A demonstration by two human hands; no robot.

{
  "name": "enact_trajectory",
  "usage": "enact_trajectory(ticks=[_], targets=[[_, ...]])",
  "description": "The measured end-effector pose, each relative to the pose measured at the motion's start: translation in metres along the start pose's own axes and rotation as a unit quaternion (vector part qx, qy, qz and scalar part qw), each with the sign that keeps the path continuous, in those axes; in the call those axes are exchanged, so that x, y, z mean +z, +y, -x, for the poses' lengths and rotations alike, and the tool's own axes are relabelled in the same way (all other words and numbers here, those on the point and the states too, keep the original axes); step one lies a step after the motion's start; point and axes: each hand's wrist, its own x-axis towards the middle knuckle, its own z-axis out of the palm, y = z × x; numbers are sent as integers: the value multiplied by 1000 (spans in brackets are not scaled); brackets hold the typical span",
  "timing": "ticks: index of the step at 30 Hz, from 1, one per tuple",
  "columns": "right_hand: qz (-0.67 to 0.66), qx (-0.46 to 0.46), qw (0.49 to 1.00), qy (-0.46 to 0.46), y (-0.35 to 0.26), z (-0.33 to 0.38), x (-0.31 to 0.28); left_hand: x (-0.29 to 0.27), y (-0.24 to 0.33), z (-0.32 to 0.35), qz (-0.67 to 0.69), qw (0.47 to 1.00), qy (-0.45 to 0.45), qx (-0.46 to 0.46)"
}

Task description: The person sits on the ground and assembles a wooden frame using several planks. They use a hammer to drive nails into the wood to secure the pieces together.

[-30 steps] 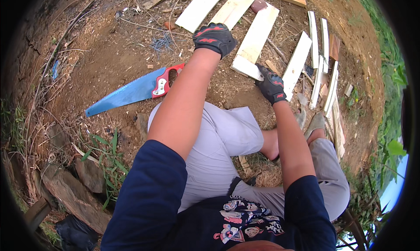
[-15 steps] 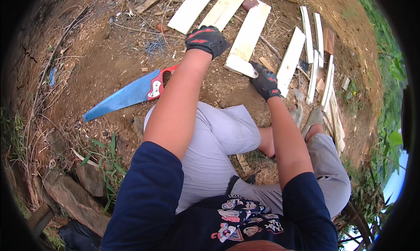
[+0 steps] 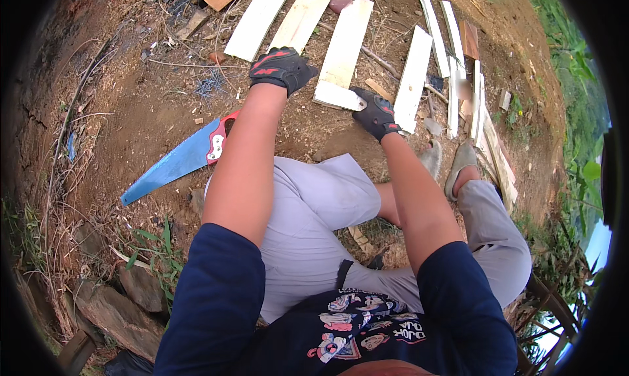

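My left hand (image 3: 282,69), in a black glove with red marks, is closed at the near end of a pale wooden board (image 3: 303,16). Its fingertips are hidden, so what it grips does not show. My right hand (image 3: 376,114), gloved alike, grips the right end of a short pale wood piece (image 3: 337,96), thumb on top. That piece lies crosswise at the near end of another pale board (image 3: 347,38). Left of my left forearm, a handsaw (image 3: 173,161) with a blue blade and a red handle lies on the dirt, its handle partly covered by the forearm.
More pale boards lie around, one at the far left (image 3: 261,19) and one to the right (image 3: 415,78). Narrow strips (image 3: 453,104) and a brown block (image 3: 469,39) are farther right. Rocks (image 3: 118,317) sit at lower left. My feet (image 3: 462,161) rest near the strips.
The view has shifted, so boards and saw appear farther left. Both hands keep about the same places relative to the boards.
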Motion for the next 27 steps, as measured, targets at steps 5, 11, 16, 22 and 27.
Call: enact_trajectory(ticks=[5, 11, 16, 22, 27], targets=[[-6, -7, 1000, 3, 15, -6, 10, 2, 1, -1, -6, 1000, 9, 11], [-20, -6, 1000, 1, 15, -6, 12, 0, 2, -5, -22, 999, -32, 1], [-14, -7, 1000, 18, 12, -1, 9, -2, 5, -2, -21, 999, -46, -6], [-1, 6, 1000, 26, 21, -6, 18, -2, 6, -3, -34, 998, -50, 0], [8, 11, 1000, 24, 17, -6, 18, 1, 4, -5, -34, 998, -50, -8]])
